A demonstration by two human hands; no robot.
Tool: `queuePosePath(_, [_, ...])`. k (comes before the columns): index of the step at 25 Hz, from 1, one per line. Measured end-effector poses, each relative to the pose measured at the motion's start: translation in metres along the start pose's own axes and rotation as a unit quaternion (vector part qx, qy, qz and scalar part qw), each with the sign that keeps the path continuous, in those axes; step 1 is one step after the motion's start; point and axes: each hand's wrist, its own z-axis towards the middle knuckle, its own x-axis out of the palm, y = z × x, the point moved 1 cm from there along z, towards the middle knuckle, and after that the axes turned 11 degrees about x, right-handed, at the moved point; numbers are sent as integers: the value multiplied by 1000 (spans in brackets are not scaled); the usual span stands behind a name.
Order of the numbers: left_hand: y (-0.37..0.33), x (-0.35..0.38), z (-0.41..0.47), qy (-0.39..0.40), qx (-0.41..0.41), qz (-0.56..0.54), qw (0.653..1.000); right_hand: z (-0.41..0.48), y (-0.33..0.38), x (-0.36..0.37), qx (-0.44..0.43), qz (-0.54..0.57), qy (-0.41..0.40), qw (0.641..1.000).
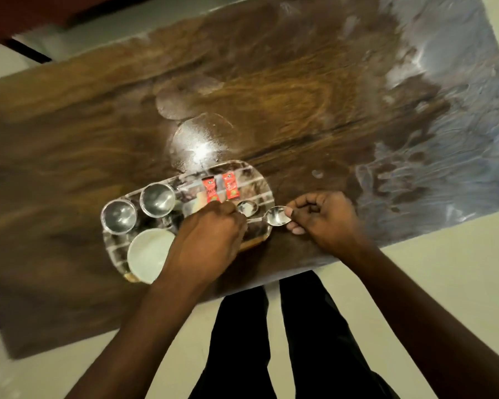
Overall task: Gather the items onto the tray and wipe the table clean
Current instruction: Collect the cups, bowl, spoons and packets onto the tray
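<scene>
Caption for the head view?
Left hand and right hand hold steel spoons at clear tray with steel cups, white bowl, red sachets.

dim, warm indoor light. a white glare spot sits on the glossy table (300, 96) just beyond the tray (267, 185), and pale sheen washes the table's right end. whole frame soft, edges smeared and bent.

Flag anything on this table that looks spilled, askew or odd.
Pale round marks lie on the table just beyond the tray, like residue left under dishes. Streaky smears cover the table's right end. Nothing on the tray looks tipped.
</scene>
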Motion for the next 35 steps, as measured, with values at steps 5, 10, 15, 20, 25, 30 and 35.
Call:
queuePosePath(5, [13, 37, -33, 47, -78, 7, 996, -2, -17, 45, -4, -24, -4, 1000])
queuePosePath(10, [11, 47, -16, 40, -81, -12, 996, 6, -13, 45, -35, -71, -38, 996])
queuePosePath(15, [18, 50, -15, 41, -75, -14, 996, 6, -9, 50, -67, -153, -63, 984])
queuePosePath(20, [17, 59, -18, 45, -66, -14, 997, 3, -6, 56, -84, -189, -94, 974])
queuePosePath(25, [17, 61, -21, 23, -69, -31, 997, 2, -8, 58, -81, -174, -100, 976])
queuePosePath(30, [25, 34, -43, -57, -83, -46, 994, -1, -5, 51, -77, -158, -115, 978])
queuePosePath(35, [74, 8, -105, -317, -256, -183, 895, 8, 4, 39, -95, -100, -171, 975])
